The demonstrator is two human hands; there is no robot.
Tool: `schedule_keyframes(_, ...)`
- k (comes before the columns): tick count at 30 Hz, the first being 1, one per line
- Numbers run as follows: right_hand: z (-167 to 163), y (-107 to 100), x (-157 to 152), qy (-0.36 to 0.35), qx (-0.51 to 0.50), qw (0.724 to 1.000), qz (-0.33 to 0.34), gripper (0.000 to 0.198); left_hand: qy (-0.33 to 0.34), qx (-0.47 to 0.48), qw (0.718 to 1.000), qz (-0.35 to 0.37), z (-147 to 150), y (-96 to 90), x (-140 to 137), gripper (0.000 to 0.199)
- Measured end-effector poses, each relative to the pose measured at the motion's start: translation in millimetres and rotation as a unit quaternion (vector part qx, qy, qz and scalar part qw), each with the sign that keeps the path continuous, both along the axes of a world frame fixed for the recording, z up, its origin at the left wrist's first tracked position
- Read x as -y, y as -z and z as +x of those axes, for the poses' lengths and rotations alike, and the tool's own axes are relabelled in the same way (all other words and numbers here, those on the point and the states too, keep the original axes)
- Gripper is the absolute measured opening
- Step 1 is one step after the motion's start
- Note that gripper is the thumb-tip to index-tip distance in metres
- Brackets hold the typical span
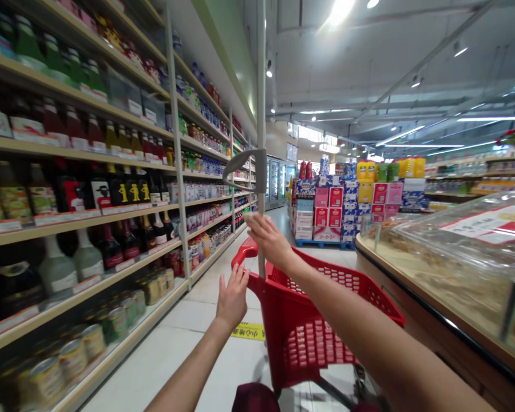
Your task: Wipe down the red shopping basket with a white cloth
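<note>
A red plastic shopping cart [292, 337] with lattice sides stands in front of me, tilted in the view. My left hand [233, 294] is at the near end of its red handle [245, 249], fingers stretched out and fingertips at the handle's edge; whether they press on it I cannot tell. Higher up, my right hand [269, 239] crosses in front of an upright metal pole [261, 103] at the cart, fingers extended and not wrapped round it. A grey loop-shaped grip [260, 170] sits on the pole above that hand.
Shelves [81, 154] of bottles and cans line the left side. A display counter [412, 292] with clear-covered food runs along the right, close to the cart. Stacked drink cartons [328, 209] stand ahead. A yellow floor sticker [246, 331] lies on the pale tiles.
</note>
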State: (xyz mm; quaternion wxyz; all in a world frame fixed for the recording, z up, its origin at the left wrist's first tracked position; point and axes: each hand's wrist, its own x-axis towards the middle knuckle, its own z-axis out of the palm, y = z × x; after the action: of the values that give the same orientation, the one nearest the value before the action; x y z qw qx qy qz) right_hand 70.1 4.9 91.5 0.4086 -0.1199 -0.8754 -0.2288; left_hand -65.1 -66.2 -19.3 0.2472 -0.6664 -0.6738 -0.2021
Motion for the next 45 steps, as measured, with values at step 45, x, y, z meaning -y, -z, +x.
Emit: schedule_keyframes(45,62.9,225.1,27.6,0.002,-0.125,0.980,-0.154,0.028,0.068,-0.024,0.991,0.109,52.3,13.4,-19.1,0.057)
